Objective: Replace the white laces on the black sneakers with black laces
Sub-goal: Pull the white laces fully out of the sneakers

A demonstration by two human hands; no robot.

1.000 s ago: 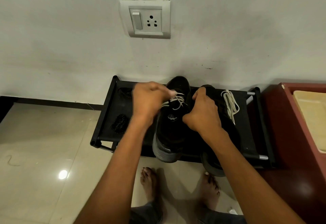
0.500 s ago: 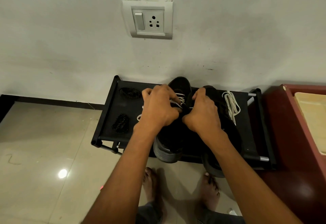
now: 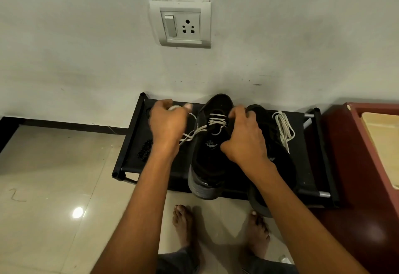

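Pinching flat white lace point(image 3: 195, 133) in left hand point(image 3: 167, 123) grip | right hand point(image 3: 243, 137) grip clasping matte black sneaker point(image 3: 212, 157)

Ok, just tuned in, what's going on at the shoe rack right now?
A person is unlacing the left black sneaker on the black rack. The left hand pulls its white lace out sideways while the right hand steadies the shoe. Several crossings remain threaded. A loose white lace lies by the right sneaker; black laces wait on the rack.
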